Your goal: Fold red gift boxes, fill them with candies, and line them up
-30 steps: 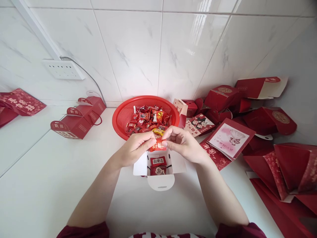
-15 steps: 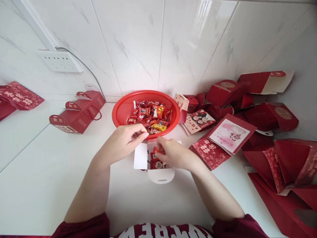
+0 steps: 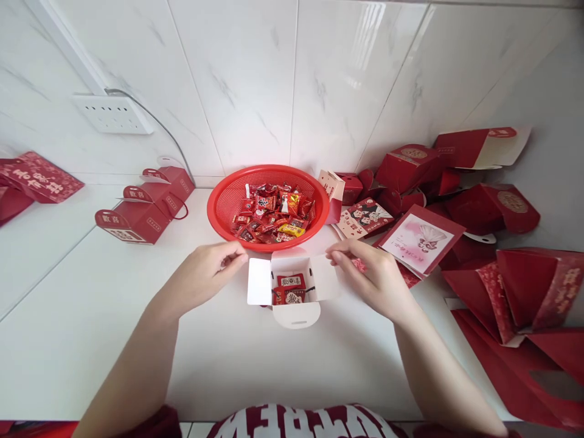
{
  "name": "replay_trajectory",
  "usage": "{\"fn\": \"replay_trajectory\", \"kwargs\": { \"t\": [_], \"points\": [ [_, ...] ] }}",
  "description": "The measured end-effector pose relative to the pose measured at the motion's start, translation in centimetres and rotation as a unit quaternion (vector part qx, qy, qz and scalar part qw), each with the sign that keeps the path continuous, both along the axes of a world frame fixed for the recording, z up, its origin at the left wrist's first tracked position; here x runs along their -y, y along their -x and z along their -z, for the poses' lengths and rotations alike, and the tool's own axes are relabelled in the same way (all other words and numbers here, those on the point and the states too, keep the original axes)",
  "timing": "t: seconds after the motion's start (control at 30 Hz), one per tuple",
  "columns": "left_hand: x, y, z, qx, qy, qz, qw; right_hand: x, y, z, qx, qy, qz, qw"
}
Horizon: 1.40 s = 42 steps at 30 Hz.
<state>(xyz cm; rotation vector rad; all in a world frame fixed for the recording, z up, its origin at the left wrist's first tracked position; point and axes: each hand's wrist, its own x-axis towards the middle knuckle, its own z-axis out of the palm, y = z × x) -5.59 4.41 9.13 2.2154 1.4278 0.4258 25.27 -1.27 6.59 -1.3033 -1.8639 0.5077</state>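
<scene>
A small carton [image 3: 296,313] stands with its flaps spread, white inside. Several red wrapped sweets [image 3: 291,289] with Chinese characters lie at its bottom. My left hand [image 3: 210,271] is beside the upper corner of the carton's left flap, thumb against curled fingers, with nothing visible in them. At the outer upper corner of the right flap, my right hand [image 3: 367,271] has its fingertips drawn together; whether they pinch the flap is unclear. Just behind the carton is a red plastic basket [image 3: 213,213] full of wrapped sweets [image 3: 269,213], one of them yellow.
Closed red gift boxes [image 3: 146,210] stand in a row at the left. Folded cards [image 3: 422,240] and a heap of red boxes [image 3: 493,210] crowd the right side. Red bags [image 3: 524,304] lie nearer on the right. A power strip [image 3: 114,114] is on the tiled wall.
My right hand has come out of the carton and moved right to its right flap. My left hand has shifted left and down, from the basket's rim to beside the left flap.
</scene>
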Motion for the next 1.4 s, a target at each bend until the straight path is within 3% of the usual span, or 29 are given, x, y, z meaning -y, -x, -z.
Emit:
{"fn": "replay_trajectory", "kwargs": {
  "t": [0.17,0.27,0.37,0.6,0.77,0.9,1.03,1.27,1.4],
  "points": [
    [2.2,1.4,5.5,0.005,0.104,0.01,0.995,3.7,-1.1,6.1,-0.147,0.02,0.081,0.986],
    [3.8,0.6,7.9,0.048,0.083,0.02,0.995,4.2,-0.5,8.9,-0.189,0.025,0.073,0.979],
    [4.8,-0.6,9.2,0.082,0.015,0.044,0.996,3.8,0.1,10.3,-0.176,0.049,0.021,0.983],
    [5.2,-1.6,10.3,0.067,-0.105,0.108,0.986,3.7,0.5,11.0,-0.054,0.061,-0.077,0.994],
    [4.6,-2.2,10.5,0.05,-0.101,0.177,0.978,3.3,0.5,9.5,0.046,0.019,-0.162,0.986],
    [3.6,-3.1,11.1,0.087,-0.088,0.194,0.973,2.5,0.9,8.4,0.069,-0.007,-0.173,0.982],
    [3.4,-4.3,12.2,0.178,-0.084,0.16,0.967,1.9,2.0,8.8,0.037,-0.018,-0.143,0.989],
    [4.0,-5.5,13.7,0.261,-0.076,0.083,0.959,1.7,4.2,10.9,-0.127,0.033,-0.025,0.991],
    [3.6,-5.4,14.8,0.282,-0.085,0.096,0.951,1.2,4.3,11.6,-0.21,0.078,-0.045,0.973]
  ]
}}
